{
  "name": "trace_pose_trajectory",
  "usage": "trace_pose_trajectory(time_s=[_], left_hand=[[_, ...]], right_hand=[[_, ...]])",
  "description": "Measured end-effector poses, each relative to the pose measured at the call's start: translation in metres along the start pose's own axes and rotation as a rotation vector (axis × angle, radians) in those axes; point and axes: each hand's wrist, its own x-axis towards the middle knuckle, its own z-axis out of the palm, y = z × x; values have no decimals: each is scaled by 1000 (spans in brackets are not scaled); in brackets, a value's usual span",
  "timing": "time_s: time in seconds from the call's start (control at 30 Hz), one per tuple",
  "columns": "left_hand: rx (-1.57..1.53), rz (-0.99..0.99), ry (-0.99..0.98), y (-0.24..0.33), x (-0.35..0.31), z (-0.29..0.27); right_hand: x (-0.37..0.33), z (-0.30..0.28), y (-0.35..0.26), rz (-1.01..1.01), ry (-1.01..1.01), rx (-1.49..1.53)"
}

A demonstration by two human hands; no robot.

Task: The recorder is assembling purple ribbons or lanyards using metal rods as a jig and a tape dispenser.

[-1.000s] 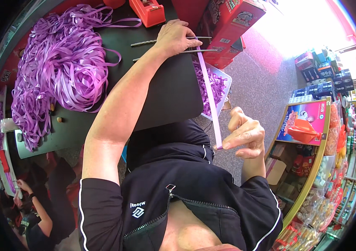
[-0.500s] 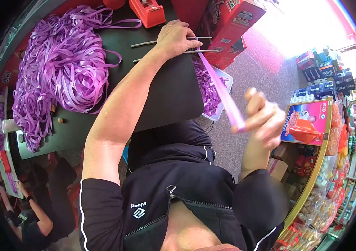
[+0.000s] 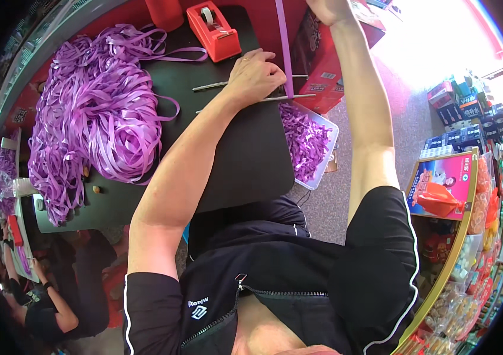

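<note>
My left hand [image 3: 256,76] rests at the table's right side, fingers curled and closed at a purple ribbon [image 3: 285,44], over two thin metal rods [image 3: 296,96]. The ribbon runs taut from the lower rod up past the top edge of the picture. My right arm reaches far forward; only the back part of my right hand [image 3: 329,10] shows at the top edge, its fingers cut off. Whether it holds the ribbon's other end is out of view. A large tangled heap of purple ribbon [image 3: 124,127] lies on the dark table [image 3: 251,160] left of my forearm.
An orange tape dispenser [image 3: 219,41] sits behind my left hand. Below the rods, a clear bin [image 3: 330,145] holds short purple ribbon pieces. Red boxes [image 3: 326,80] stand beyond it. A display counter [image 3: 467,210] is at right. Another person's arm [image 3: 59,299] shows at lower left.
My right hand has swung from the right of the bin up and forward to the top edge. The ribbon now points away from me instead of toward me.
</note>
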Motion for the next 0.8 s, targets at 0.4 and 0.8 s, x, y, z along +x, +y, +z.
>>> trace_pose_trajectory(time_s=[0.4,0.8], left_hand=[[8,-5,44,0,-6,0],[-79,-33,136,-1,-11,-1]], right_hand=[[-56,-35,171,460,186,54],[-233,-7,245,464,178,-214]])
